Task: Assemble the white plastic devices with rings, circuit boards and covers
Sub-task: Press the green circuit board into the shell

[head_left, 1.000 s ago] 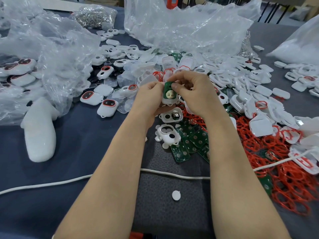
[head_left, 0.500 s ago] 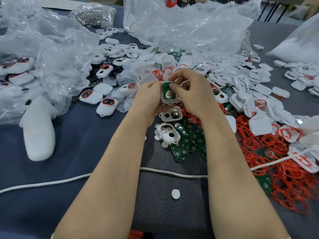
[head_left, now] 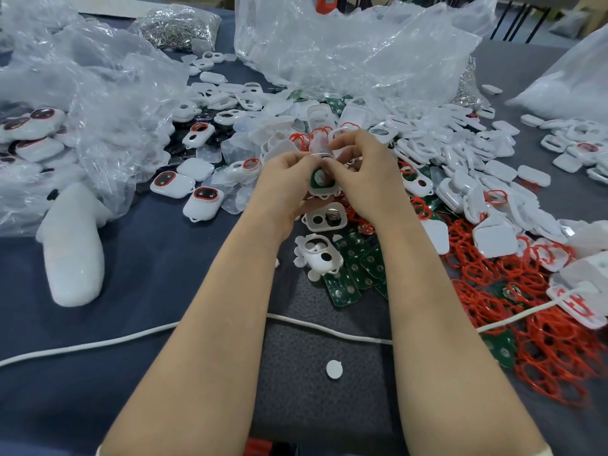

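Observation:
Both hands meet above the table's middle around one white plastic device shell (head_left: 324,189) with a green circuit board seated in it. My left hand (head_left: 286,182) grips the shell from the left. My right hand (head_left: 365,172) pinches it from the right, with fingers over the top of the board. Just below lie a white shell with two holes (head_left: 325,217) and another white shell (head_left: 320,255). Loose green circuit boards (head_left: 353,271) are stacked beside them. Red rings (head_left: 513,291) are heaped to the right, white covers (head_left: 460,159) behind them.
Finished white devices with red rings (head_left: 202,204) lie at left. Crumpled clear plastic bags (head_left: 345,47) fill the back and left. A white cord (head_left: 131,339) crosses the table under my forearms. A small white disc (head_left: 334,369) and a white foam-like lump (head_left: 72,255) rest nearby.
Both hands stay on the device. My right fingers have shifted over the board, covering more of it, and the device now sits slightly lower in my hands.

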